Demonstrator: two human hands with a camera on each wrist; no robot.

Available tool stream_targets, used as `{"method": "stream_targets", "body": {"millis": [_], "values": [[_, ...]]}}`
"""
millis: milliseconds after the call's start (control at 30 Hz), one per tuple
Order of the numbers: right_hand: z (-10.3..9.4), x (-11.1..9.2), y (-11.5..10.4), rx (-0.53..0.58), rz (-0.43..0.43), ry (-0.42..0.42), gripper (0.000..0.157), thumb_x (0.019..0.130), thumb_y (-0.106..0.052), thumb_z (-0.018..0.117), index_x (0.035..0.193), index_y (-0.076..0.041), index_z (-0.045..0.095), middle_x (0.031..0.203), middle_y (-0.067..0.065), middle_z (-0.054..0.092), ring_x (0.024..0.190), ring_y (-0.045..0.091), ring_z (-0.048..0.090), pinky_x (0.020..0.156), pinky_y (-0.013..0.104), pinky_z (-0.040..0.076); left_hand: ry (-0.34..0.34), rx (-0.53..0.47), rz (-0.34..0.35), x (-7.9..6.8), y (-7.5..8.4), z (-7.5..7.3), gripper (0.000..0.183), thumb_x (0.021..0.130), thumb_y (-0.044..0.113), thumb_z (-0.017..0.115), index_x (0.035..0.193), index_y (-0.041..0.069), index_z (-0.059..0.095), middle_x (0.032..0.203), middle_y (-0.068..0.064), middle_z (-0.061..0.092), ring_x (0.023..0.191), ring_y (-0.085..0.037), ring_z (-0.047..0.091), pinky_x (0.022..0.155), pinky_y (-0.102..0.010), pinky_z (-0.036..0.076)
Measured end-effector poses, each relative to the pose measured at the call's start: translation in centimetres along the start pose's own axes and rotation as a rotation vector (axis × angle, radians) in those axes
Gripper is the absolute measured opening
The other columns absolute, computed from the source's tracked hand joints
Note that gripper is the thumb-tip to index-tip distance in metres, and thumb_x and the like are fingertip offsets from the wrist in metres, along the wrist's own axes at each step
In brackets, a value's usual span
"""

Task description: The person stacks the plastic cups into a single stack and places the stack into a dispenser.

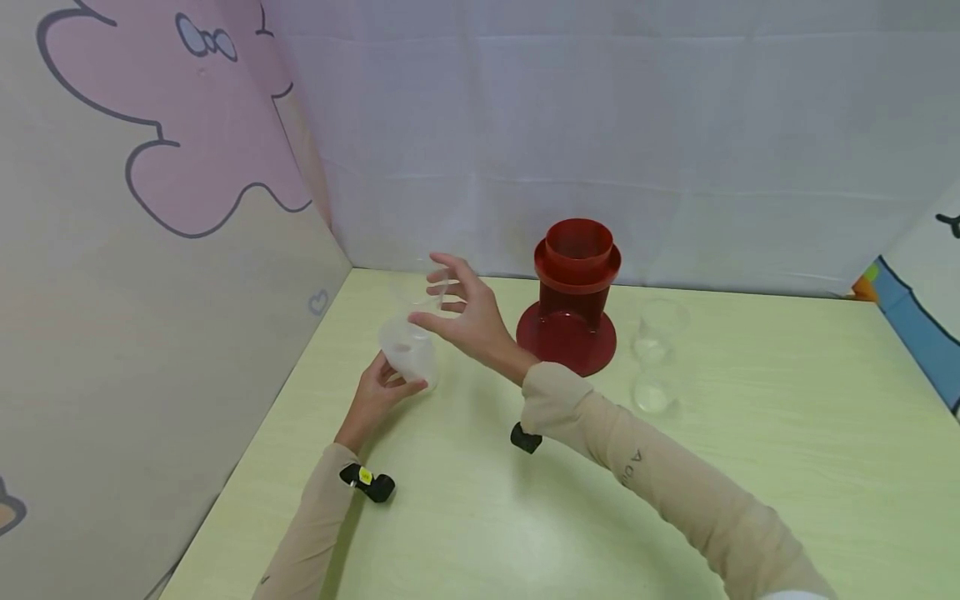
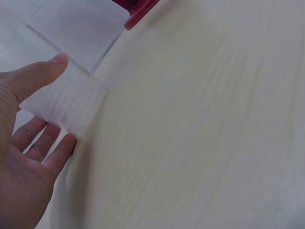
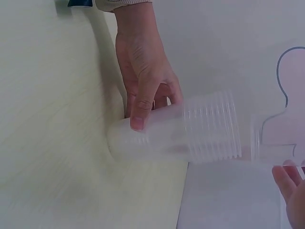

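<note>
A stack of translucent plastic cups (image 1: 408,350) stands tilted on the pale green table (image 1: 480,517) near the left wall. My left hand (image 1: 397,375) grips its lower part, thumb (image 3: 137,121) across the ribbed side. In the left wrist view the left hand (image 2: 64,100) wraps the cup stack (image 2: 83,107). My right hand (image 1: 435,292) reaches in from the right and pinches the rim of the top clear cup (image 1: 416,287), which sticks out of the stack. The right wrist view shows that top cup (image 3: 271,143) partly drawn out, with my right fingertips (image 3: 288,183) at its rim.
A dark red stand (image 1: 573,304) with a round base rises behind my right forearm; its edge (image 2: 138,12) shows in the left wrist view. Two clear cups (image 1: 658,333) sit right of it. Cloth walls close the table at the left and back.
</note>
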State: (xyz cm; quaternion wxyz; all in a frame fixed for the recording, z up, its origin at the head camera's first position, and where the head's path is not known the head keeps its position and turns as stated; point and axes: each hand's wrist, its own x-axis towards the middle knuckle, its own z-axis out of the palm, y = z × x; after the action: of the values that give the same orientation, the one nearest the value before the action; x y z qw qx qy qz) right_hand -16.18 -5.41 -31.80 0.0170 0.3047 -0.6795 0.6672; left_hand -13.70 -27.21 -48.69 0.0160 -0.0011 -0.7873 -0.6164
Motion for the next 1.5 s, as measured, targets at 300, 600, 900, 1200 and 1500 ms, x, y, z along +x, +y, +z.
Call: {"method": "stream_targets", "body": {"millis": [300,600,900,1200,1500], "values": [[1.3,1.3,3.7,-0.036,0.009,-0.037,0.072,0.076,-0.011,0.08,0.138,-0.015,0.043,0.115,0.008,0.056,0.107,0.021,0.059,0.091,0.03,0.05,-0.004,0.026,-0.001,0.1,0.0,0.1,0.079,0.075,0.026,0.081,0.14,0.022,0.038,0.137,-0.004,0.048,0.124,-0.024,0.046,0.099,-0.041,0.044],[1.9,1.3,4.5,-0.15,0.038,-0.096,0.07,0.076,-0.009,0.08,0.136,-0.008,0.044,0.123,0.009,0.055,0.109,0.024,0.058,0.091,0.022,0.048,-0.028,0.0,-0.006,-0.4,1.5,0.0,0.079,0.078,0.017,0.079,0.143,0.02,0.036,0.138,-0.006,0.048,0.124,-0.026,0.046,0.1,-0.041,0.043],[2.2,1.3,4.8,-0.202,0.055,-0.153,0.072,0.076,-0.01,0.079,0.138,-0.007,0.042,0.126,0.01,0.054,0.11,0.024,0.057,0.094,0.027,0.048,-0.043,0.018,-0.022,-0.9,2.9,0.0,0.079,0.08,0.013,0.077,0.145,0.019,0.033,0.141,-0.006,0.045,0.125,-0.026,0.045,0.1,-0.039,0.043],[2.4,0.8,5.5,-0.3,0.077,-0.182,0.073,0.078,-0.016,0.078,0.14,-0.008,0.041,0.13,0.008,0.053,0.117,0.02,0.051,0.095,0.037,0.047,-0.052,0.004,-0.012,-0.9,2.9,0.0,0.075,0.08,0.01,0.076,0.143,0.017,0.036,0.14,-0.007,0.045,0.125,-0.026,0.045,0.098,-0.036,0.045],[2.8,-0.2,6.3,-0.348,0.105,-0.199,0.069,0.083,-0.034,0.073,0.14,-0.009,0.044,0.133,0.006,0.052,0.116,0.017,0.049,0.094,0.034,0.046,-0.057,0.015,-0.012,-0.8,2.9,0.0,0.077,0.081,0.01,0.076,0.145,0.017,0.033,0.142,-0.008,0.043,0.125,-0.028,0.045,0.099,-0.04,0.045]]}}
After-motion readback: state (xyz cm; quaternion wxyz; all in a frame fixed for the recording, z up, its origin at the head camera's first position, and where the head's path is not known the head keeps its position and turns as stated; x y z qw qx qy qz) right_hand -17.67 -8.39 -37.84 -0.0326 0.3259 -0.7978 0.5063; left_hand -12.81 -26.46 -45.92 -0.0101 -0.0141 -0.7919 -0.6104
